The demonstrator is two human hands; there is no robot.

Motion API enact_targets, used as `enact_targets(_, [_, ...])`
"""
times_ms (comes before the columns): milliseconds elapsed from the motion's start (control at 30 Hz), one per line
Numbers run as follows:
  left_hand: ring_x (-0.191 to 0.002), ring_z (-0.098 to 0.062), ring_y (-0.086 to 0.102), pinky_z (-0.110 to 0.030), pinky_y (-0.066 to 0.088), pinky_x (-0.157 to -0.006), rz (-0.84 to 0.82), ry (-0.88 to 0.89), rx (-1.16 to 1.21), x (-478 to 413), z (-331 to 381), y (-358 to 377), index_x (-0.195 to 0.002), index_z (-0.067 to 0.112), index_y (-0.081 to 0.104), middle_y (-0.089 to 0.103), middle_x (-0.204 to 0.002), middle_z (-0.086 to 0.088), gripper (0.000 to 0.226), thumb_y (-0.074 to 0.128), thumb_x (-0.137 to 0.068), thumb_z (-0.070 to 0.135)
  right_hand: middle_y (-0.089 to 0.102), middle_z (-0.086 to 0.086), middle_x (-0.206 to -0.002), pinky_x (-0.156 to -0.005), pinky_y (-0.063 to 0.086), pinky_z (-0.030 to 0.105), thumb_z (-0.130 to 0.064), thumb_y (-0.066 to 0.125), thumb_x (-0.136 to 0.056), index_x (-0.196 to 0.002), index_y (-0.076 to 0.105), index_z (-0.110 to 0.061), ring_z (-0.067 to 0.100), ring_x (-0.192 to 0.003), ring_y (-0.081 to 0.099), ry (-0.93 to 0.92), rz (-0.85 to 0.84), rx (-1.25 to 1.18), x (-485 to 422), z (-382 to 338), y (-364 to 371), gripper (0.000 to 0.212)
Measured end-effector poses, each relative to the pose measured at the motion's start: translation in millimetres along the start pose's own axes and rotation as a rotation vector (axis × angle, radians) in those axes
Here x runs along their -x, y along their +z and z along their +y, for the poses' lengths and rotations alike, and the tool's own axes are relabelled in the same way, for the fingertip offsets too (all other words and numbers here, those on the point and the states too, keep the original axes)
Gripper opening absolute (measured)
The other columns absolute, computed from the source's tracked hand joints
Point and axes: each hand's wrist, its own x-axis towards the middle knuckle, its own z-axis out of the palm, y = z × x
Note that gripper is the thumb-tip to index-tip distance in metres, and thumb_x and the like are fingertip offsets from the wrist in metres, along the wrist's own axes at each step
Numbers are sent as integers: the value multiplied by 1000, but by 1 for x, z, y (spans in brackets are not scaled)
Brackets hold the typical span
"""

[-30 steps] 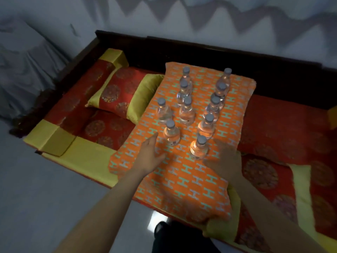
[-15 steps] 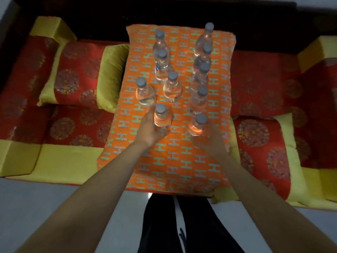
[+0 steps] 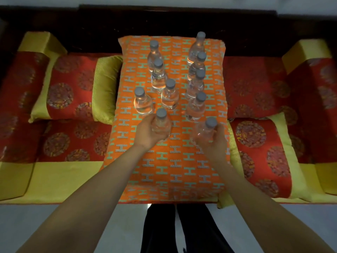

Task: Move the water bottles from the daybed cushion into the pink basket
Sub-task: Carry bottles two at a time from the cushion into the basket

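Several clear water bottles with grey caps stand upright on an orange patterned cushion [image 3: 169, 161] in the middle of the daybed. My left hand [image 3: 145, 133] is wrapped around the nearest left bottle [image 3: 161, 123]. My right hand [image 3: 214, 141] grips the nearest right bottle [image 3: 207, 129], which tilts slightly. Behind them stand a bottle at the left [image 3: 142, 102], one in the middle [image 3: 169, 94], and two rows running back [image 3: 196, 105]. No pink basket is in view.
Red and yellow cushions [image 3: 69, 88] lie left and right [image 3: 262, 150] of the orange one. A dark wooden backrest [image 3: 164, 21] runs along the far side. The pale floor [image 3: 36, 225] and my dark trousers [image 3: 164, 230] are at the bottom.
Both hands reached forward and closed on the two nearest bottles. The camera tilted down and centred on the orange cushion.
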Motion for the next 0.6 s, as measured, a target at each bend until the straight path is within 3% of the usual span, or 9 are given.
enact_targets(133, [-83, -1, 58, -23, 47, -71, -21, 30, 97, 13, 17, -14, -104, 21, 61, 64, -94, 11, 50, 85, -61, 32, 64, -8, -103, -71, 50, 24, -34, 79, -72, -109, 53, -29, 9, -92, 63, -65, 102, -114, 8, -7, -16, 46])
enact_targets(200, [-84, 2, 57, -18, 44, -72, -40, 61, 118, 16, 33, -15, -104, 21, 62, 63, -95, 14, 45, 84, -65, 28, 64, -10, -103, -73, 49, 20, -32, 78, -74, -111, 56, -29, 5, -94, 61, -86, 167, -158, 15, -15, -29, 42])
enact_targets(300, [-92, -5, 60, -20, 45, -76, -79, 111, 156, 19, 64, -6, -109, 22, 64, 67, -104, 9, 46, 84, -67, 26, 64, -10, -102, -71, 48, 14, -27, 78, -75, -108, 59, -32, 5, -94, 61, -145, 227, -193, 28, -23, -58, 38])
enact_targets(433, [-84, -1, 62, -20, 46, -71, -170, 208, 194, 24, 114, 20, -107, 27, 65, 69, -99, 10, 41, 83, -70, 26, 64, -14, -106, -76, 48, 23, -29, 81, -72, -106, 57, -45, 4, -98, 61, -169, 304, -117, 47, -28, -114, 45])
enact_targets(600, [-78, -7, 59, -31, 48, -70, -268, 386, 115, 36, 191, 73, -99, 25, 64, 67, -90, 5, 39, 78, -65, 39, 67, -10, -103, -76, 51, 28, -29, 79, -67, -113, 60, -31, 6, -93, 64, -125, 488, -114, 76, -13, -210, 50])
